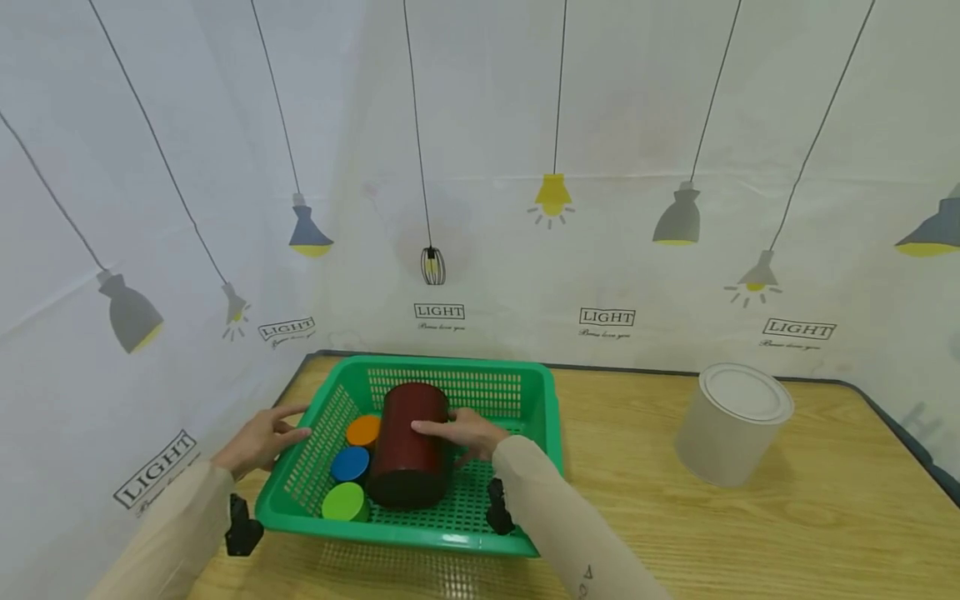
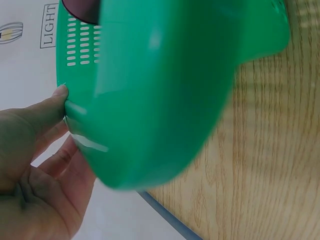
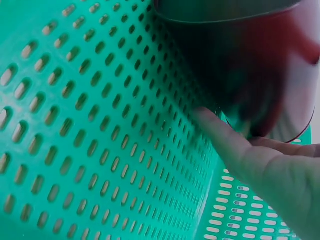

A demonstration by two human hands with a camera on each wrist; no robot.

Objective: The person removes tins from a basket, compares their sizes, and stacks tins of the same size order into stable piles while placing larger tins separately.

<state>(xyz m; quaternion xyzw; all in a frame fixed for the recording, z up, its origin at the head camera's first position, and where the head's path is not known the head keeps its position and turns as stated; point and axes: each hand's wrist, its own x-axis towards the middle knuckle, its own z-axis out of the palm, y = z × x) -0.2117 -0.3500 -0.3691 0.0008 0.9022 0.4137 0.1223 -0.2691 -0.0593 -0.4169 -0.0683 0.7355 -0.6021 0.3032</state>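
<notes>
A green plastic basket (image 1: pixel 442 540) with slotted walls stands on the table. My left hand (image 1: pixel 260 442) pinches its left rim, thumb over the edge and fingers outside, as the left wrist view shows. Inside the basket a dark red canister (image 1: pixel 411 446) lies on its side. My right hand (image 1: pixel 471 433) holds the canister from the right, one digit across its top and others down its side; in the right wrist view a fingertip (image 3: pixel 207 117) reaches beneath it. Left of the canister sit round things with orange (image 1: pixel 363 432), blue (image 1: pixel 350 463) and lime green (image 1: pixel 345 502) tops.
A white lidded can (image 1: pixel 733 425) stands on the wood-grain table (image 1: pixel 622 508), right of the basket. Behind and to the left hangs a white sheet (image 1: pixel 495 108) printed with lamps.
</notes>
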